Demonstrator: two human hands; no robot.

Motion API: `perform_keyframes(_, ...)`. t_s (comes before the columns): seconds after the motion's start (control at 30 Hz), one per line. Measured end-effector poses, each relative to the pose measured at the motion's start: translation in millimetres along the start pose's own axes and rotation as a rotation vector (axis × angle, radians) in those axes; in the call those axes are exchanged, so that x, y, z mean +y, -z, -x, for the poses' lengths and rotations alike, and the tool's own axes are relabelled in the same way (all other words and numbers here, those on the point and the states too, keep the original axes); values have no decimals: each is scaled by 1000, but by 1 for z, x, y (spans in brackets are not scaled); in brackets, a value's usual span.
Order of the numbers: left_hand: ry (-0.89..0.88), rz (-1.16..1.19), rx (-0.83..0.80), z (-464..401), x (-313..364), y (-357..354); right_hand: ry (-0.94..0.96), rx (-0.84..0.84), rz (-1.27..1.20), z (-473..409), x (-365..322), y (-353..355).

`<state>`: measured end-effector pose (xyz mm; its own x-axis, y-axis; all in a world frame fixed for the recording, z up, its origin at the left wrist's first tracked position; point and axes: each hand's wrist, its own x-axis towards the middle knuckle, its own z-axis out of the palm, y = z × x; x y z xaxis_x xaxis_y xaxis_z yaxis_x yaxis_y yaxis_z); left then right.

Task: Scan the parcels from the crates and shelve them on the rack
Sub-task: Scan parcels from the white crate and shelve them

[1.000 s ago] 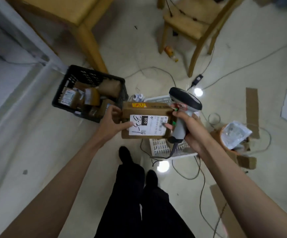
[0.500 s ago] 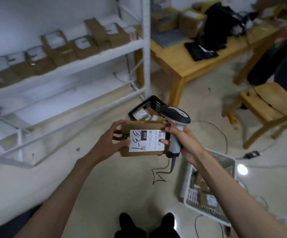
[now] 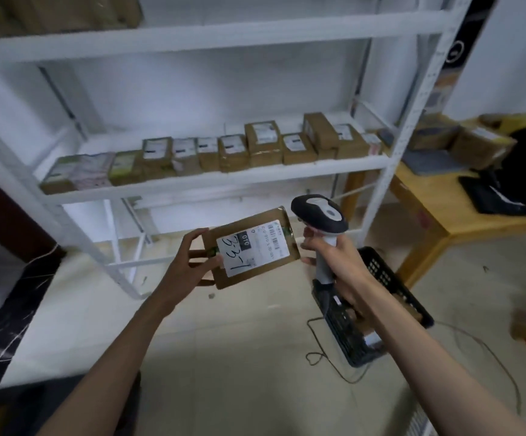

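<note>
— What are we holding?
— Our left hand grips the parcel, tilted, at centre frame. Our right hand grasps the scanner just beside it at 3 o'clock.
— And the rack?
— At 12 o'clock, parcels lined along its shelf.

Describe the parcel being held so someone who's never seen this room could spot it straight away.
Start at the white metal rack, whose middle shelf carries a row of brown parcels. In front of it, below that shelf, the left hand grips a flat brown cardboard parcel, beside the grey handheld scanner in the right hand. Unlike the shelved ones, its white label bears large black handwriting.
</note>
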<state>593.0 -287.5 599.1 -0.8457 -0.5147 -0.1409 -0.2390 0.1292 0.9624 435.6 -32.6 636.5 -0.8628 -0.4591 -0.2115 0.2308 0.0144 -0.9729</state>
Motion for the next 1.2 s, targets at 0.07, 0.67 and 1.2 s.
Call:
perform_keyframes(0.07, -19, 11, 37, -4, 7, 24, 48, -16, 47, -5, -9, -18)
perform_keyframes(0.67, -201, 234, 561, -26, 46, 34, 279, -240, 279, -34, -62, -87)
perform_keyframes(1.2, -342, 297, 750, -85, 101, -40, 23, -437, -241, -78, -106, -53)
